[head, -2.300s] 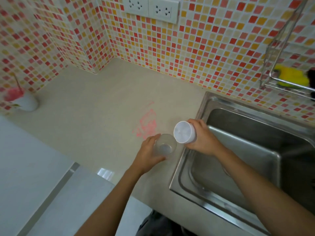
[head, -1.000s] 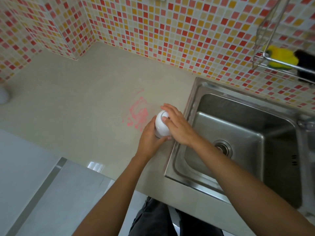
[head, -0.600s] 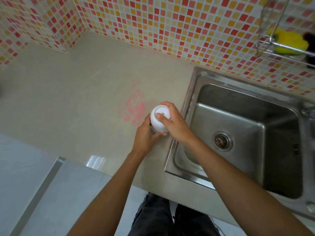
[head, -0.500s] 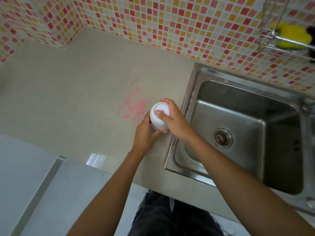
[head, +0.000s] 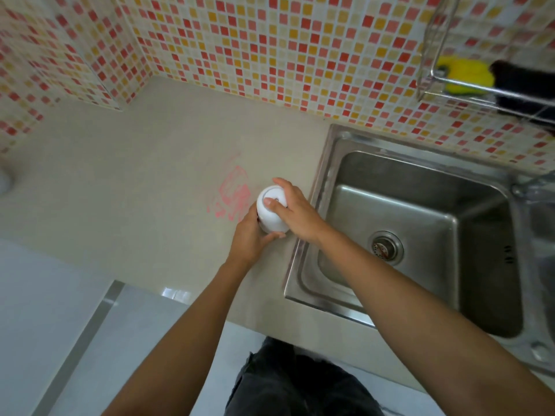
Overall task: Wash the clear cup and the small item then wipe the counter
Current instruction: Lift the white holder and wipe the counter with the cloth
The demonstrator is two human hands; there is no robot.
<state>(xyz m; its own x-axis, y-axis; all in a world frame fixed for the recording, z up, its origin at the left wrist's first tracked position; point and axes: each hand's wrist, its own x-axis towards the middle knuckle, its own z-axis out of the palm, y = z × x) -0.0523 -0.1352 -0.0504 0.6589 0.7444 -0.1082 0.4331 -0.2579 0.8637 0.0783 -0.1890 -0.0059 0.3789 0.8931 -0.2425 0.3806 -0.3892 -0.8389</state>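
A small white bowl (head: 270,209) is upside down at the counter's edge by the sink, base facing up. My right hand (head: 295,212) grips it from the right, with fingers over its top. My left hand (head: 250,239) wraps around from below and left, closed on the clear cup, which is hidden under the bowl and behind my fingers. A smeared pink stain (head: 233,197) marks the beige counter (head: 135,181) just left of the bowl.
The steel sink (head: 303,259) with its drain (head: 384,250) lies right of my hands. A wire rack (head: 480,94) on the tiled wall holds a yellow sponge (head: 464,75) and a dark item. A white object (head: 4,182) sits at the far left.
My right hand turned the white bowl upside down and set it over the clear cup in my left hand. Over the last half second both hands stay together.
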